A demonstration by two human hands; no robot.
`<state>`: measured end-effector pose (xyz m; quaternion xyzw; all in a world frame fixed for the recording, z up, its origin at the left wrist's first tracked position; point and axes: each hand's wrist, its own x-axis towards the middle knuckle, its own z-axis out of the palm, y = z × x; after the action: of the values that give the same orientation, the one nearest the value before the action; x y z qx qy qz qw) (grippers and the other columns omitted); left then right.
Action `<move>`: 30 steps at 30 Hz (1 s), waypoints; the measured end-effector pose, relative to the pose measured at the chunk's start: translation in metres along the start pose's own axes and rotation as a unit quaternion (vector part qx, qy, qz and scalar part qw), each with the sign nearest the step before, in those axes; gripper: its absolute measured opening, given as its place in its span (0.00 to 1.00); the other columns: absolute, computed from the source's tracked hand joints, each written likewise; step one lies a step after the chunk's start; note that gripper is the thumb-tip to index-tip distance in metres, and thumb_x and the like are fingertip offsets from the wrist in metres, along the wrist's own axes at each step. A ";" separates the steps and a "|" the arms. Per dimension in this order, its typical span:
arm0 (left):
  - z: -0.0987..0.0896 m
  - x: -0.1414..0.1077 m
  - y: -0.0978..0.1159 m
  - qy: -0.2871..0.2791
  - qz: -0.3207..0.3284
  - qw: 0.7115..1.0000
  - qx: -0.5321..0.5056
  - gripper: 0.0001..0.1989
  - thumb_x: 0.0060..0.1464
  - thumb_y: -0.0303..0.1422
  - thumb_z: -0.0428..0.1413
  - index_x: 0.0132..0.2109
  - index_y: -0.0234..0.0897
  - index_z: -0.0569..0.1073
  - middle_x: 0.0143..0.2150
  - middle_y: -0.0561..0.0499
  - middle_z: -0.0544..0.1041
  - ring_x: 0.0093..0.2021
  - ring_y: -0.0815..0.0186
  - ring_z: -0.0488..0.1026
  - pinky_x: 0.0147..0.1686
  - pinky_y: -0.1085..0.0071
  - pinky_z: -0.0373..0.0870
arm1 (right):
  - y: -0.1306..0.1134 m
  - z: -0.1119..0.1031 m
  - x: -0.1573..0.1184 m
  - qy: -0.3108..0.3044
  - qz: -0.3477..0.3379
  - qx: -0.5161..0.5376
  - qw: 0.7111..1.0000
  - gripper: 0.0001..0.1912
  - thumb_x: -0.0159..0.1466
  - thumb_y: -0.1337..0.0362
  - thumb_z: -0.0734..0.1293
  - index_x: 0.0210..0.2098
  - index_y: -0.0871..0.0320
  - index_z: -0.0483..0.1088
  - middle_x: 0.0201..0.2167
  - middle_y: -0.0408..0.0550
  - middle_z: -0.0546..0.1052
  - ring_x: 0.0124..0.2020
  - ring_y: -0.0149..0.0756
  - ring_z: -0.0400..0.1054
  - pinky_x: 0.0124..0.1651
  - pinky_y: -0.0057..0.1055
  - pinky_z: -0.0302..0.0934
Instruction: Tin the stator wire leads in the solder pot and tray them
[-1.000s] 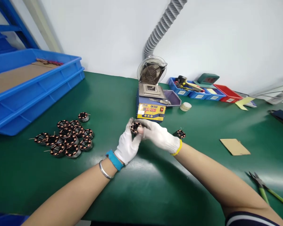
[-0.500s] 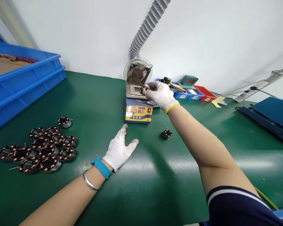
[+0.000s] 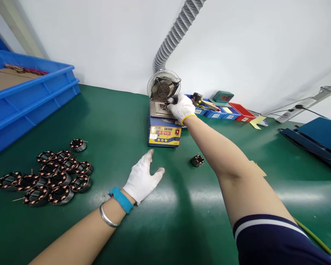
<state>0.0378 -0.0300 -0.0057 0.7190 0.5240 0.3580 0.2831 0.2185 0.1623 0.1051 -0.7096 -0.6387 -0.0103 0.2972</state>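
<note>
Gloved in white, my right hand (image 3: 181, 106) is closed on a small copper-wound motor stator (image 3: 168, 103), mostly hidden by the fingers. It holds the stator at the top opening of a blue and yellow solder pot (image 3: 164, 129) with lit red digits; whether the two touch I cannot tell. My left hand (image 3: 143, 176), also gloved, rests near the table in front of the pot, thumb and fingers apart, holding nothing. A single stator (image 3: 198, 160) stands on the green table to the right. Several more stators (image 3: 59, 178) sit grouped at the left.
Behind the pot are a round fan guard (image 3: 164, 88) and a grey flexible duct (image 3: 179, 33). Blue crates (image 3: 30, 99) stand at the far left. Small blue bins (image 3: 215, 112) and a red bin (image 3: 241, 112) line the wall. A power strip (image 3: 295, 110) is at the right.
My right hand has moved slightly left and down with the stator, closer to the pot's opening. The left hand keeps its open pose. The whole view has shifted a little.
</note>
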 end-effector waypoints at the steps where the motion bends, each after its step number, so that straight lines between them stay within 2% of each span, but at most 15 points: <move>1: 0.000 0.000 0.000 -0.002 0.001 1.000 0.000 0.32 0.52 0.37 0.55 0.62 0.29 0.60 0.57 0.38 0.71 0.54 0.55 0.71 0.55 0.58 0.69 | -0.001 0.000 -0.001 -0.003 -0.002 -0.003 1.000 0.18 0.56 0.59 0.68 0.45 0.56 0.71 0.43 0.49 0.75 0.48 0.48 0.68 0.53 0.46 0.62; 13: 0.000 0.001 -0.001 -0.014 -0.001 1.000 -0.004 0.34 0.52 0.38 0.54 0.62 0.25 0.60 0.59 0.37 0.69 0.55 0.56 0.70 0.58 0.59 0.66 | 0.003 -0.002 0.007 0.016 0.000 0.005 1.000 0.18 0.57 0.56 0.65 0.45 0.56 0.71 0.42 0.50 0.75 0.47 0.49 0.68 0.51 0.47 0.62; 21: 0.000 0.000 -0.001 -0.012 0.008 1.000 0.012 0.32 0.52 0.37 0.55 0.62 0.27 0.61 0.57 0.37 0.71 0.54 0.56 0.72 0.56 0.60 0.68 | 0.001 -0.001 0.001 -0.003 0.012 0.000 1.000 0.16 0.56 0.59 0.66 0.44 0.56 0.71 0.42 0.51 0.75 0.47 0.47 0.69 0.52 0.46 0.62; 26: -0.001 0.001 -0.001 -0.014 0.019 1.000 0.020 0.31 0.52 0.37 0.55 0.61 0.28 0.61 0.56 0.38 0.72 0.53 0.57 0.72 0.54 0.61 0.69 | 0.001 -0.018 -0.002 0.015 0.022 0.067 0.997 0.16 0.54 0.58 0.68 0.41 0.57 0.73 0.36 0.47 0.77 0.41 0.43 0.71 0.49 0.41 0.65; 30: 0.000 0.002 -0.003 -0.014 0.030 0.999 0.036 0.31 0.53 0.38 0.54 0.61 0.29 0.61 0.56 0.39 0.72 0.51 0.58 0.73 0.53 0.61 0.69 | 0.009 -0.039 -0.023 -0.032 0.057 0.172 0.983 0.14 0.56 0.57 0.67 0.38 0.60 0.74 0.28 0.47 0.75 0.33 0.37 0.71 0.40 0.37 0.68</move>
<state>0.0361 -0.0271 -0.0074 0.7495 0.5106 0.3371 0.2530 0.2363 0.1244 0.1239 -0.6833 -0.5983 0.1391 0.3946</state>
